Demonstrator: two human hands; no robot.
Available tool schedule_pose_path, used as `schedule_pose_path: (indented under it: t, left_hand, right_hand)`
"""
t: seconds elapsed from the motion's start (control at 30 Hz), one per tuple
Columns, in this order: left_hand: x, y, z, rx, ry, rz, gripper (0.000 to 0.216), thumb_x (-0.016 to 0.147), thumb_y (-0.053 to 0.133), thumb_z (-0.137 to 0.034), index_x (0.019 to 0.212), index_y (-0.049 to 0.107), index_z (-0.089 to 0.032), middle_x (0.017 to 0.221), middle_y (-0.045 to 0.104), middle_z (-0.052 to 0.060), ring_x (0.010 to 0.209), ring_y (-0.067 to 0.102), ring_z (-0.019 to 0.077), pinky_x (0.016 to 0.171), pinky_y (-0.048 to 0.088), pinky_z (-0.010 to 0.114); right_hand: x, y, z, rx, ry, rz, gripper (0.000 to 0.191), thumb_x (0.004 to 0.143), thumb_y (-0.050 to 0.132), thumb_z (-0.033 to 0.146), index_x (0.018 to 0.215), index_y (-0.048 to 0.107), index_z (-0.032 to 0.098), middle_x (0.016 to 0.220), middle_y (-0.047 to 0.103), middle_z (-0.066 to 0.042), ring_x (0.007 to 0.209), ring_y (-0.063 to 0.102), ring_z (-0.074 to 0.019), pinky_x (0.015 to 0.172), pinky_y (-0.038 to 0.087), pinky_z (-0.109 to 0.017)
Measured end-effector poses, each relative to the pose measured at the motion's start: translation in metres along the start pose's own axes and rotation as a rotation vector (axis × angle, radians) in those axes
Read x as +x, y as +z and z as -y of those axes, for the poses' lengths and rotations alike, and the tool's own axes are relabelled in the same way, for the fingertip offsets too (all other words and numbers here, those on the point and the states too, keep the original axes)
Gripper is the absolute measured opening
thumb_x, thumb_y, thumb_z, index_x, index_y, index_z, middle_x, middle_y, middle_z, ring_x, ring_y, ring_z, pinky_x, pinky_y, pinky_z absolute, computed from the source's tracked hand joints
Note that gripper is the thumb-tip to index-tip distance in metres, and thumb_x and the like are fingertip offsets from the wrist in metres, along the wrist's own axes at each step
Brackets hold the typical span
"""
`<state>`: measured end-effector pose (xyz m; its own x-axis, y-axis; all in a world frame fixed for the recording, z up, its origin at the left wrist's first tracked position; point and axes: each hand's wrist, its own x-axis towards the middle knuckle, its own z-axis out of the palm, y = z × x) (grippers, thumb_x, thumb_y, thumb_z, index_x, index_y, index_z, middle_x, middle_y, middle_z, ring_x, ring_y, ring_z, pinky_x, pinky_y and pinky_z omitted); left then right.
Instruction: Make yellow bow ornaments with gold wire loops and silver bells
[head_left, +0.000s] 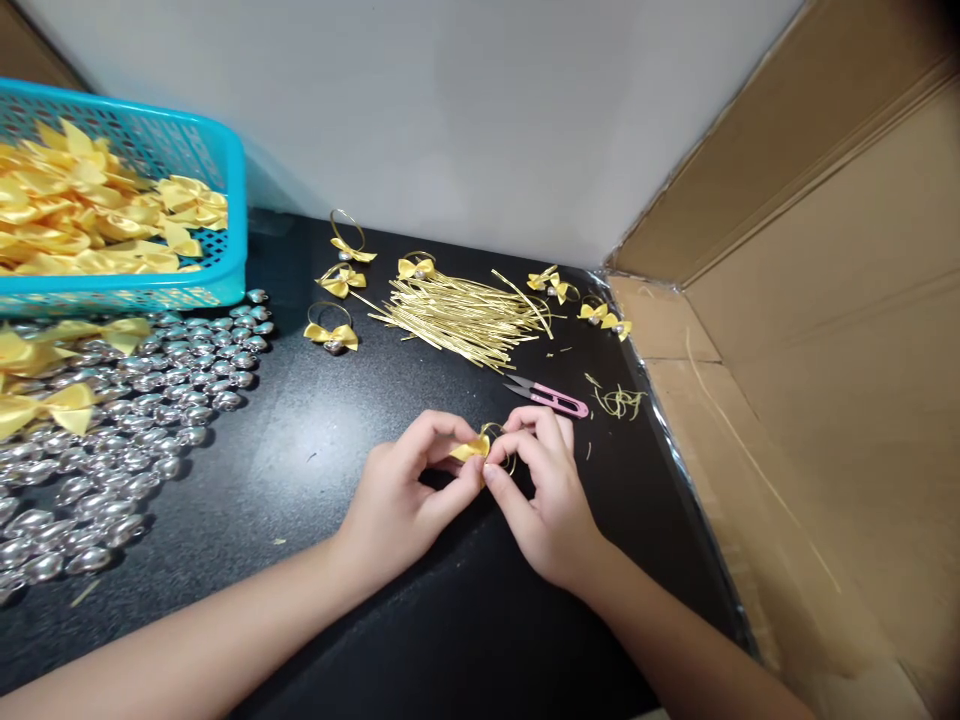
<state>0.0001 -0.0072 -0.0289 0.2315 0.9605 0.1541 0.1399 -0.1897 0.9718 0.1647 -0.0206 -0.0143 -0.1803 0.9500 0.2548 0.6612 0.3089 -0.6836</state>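
Note:
Near the front middle of the black table, my left hand [420, 485] pinches a yellow ribbon bow [471, 449] between thumb and fingers. My right hand [544, 490] meets it fingertip to fingertip, closed on a thin gold cord [511, 462] that curves in a loop beside the bow. The fingers hide the spot where cord and bow come together. Just beyond my right hand lies a pair of pink-handled thread snips [551, 397], blades pointing left.
A blue basket [238, 215] of yellow bows stands at the back left, with many silver beads [187, 410] before it. A pile of gold cords [465, 320], finished-looking bow loops [331, 335] and cord scraps [621, 401] lie farther back. Cardboard [825, 220] walls the right side.

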Motion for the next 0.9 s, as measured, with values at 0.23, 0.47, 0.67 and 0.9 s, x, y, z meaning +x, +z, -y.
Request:
schedule_pose_path:
  t: [0.23,0.47,0.67,0.9]
  left_hand:
    - [0.0009,0.0013,0.0024,-0.171,-0.162,-0.008,0.015,0.088,0.063,-0.024,0.095,0.051,-0.021,0.071,0.072,-0.002,0.062,0.065,0.0112,0.06,0.05,0.02]
    - [0.003,0.0012,0.0019,-0.19,-0.174,-0.006,0.015,0.087,0.063,-0.025,0.093,0.05,-0.022,0.069,0.071,-0.002,0.058,0.063,0.0115,0.058,0.049,0.021]
    - [0.0005,0.0019,0.0008,-0.046,-0.055,0.001,0.012,0.088,0.062,-0.02,0.094,0.052,-0.022,0.076,0.075,-0.001,0.066,0.07,0.0128,0.064,0.052,0.021]
    - [0.002,0.0012,-0.0023,0.003,-0.048,0.011,0.012,0.085,0.064,-0.018,0.091,0.054,-0.022,0.077,0.075,-0.002,0.07,0.073,0.0137,0.066,0.053,0.021]
  right_hand:
    - [0.0003,0.0011,-0.0043,0.042,-0.002,0.074,0.007,0.092,0.053,0.017,0.088,0.057,0.022,0.112,0.053,-0.006,0.111,0.05,-0.0227,0.097,0.042,-0.045]
    - [0.002,0.0029,-0.0022,-0.019,-0.068,-0.127,0.004,0.083,0.064,0.019,0.085,0.062,0.022,0.111,0.059,-0.007,0.109,0.055,-0.0245,0.098,0.042,-0.046]
    - [0.0032,0.0031,0.001,-0.113,-0.108,-0.265,0.008,0.078,0.069,0.017,0.074,0.068,0.023,0.1,0.066,-0.005,0.099,0.06,-0.0247,0.091,0.042,-0.046]
    - [0.0019,0.0036,0.0016,-0.166,-0.134,-0.293,0.013,0.077,0.069,0.013,0.068,0.067,0.023,0.09,0.066,-0.003,0.092,0.058,-0.0229,0.086,0.041,-0.043]
